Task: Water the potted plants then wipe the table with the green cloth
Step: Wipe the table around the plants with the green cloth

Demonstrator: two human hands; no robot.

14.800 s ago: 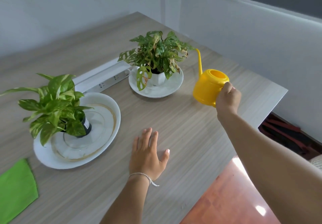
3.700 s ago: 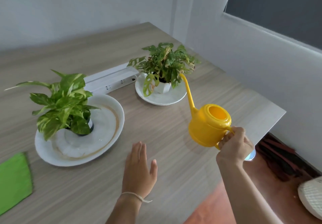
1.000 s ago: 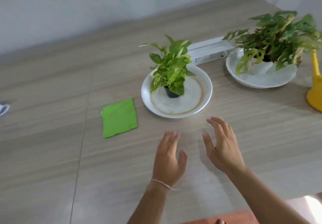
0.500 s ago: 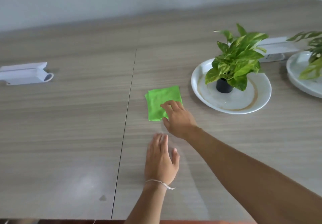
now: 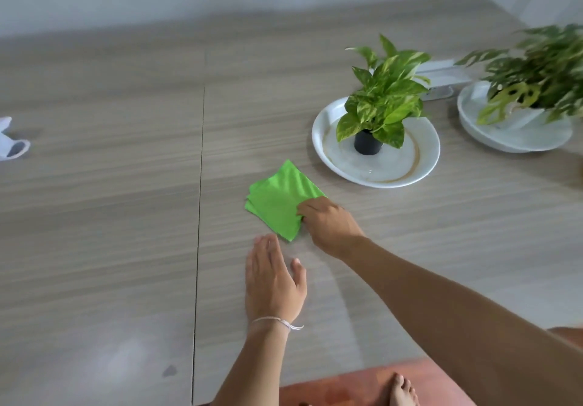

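Observation:
A folded green cloth lies flat on the wooden table, turned like a diamond. My right hand grips its right corner, fingers pinched on the fabric. My left hand rests flat on the table just in front of the cloth, fingers together, holding nothing. A leafy plant in a small black pot stands on a white plate to the right of the cloth. A second plant in a white pot sits on another white plate at the far right. The watering can is out of view.
A white power strip lies behind the two plants. A white object is at the table's left edge. A seam runs across the tabletop left of the cloth. My bare foot shows on the red floor below the table's front edge.
The right hand has closed on the cloth's corner and dragged it nearer, turning it. The left hand stays flat on the table. The view has swung slightly right.

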